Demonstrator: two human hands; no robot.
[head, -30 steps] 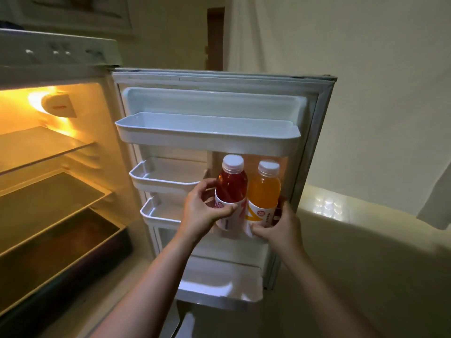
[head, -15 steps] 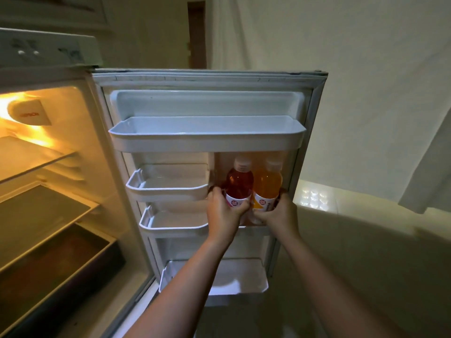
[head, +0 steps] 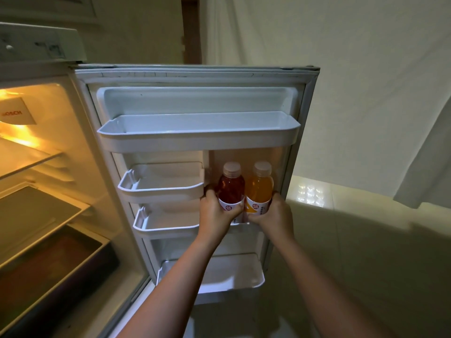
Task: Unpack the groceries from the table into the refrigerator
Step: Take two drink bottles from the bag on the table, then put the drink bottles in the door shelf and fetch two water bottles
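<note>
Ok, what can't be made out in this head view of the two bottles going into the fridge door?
- Bottle bases: the left hand and right hand cover the bottoms of the red bottle and orange bottle, so whether they rest on a shelf is unclear.
- Label text: too small.
- Fridge interior: cut off by the left edge.

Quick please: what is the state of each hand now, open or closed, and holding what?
Left hand: closed around the red bottle.
Right hand: closed around the orange bottle.
</note>
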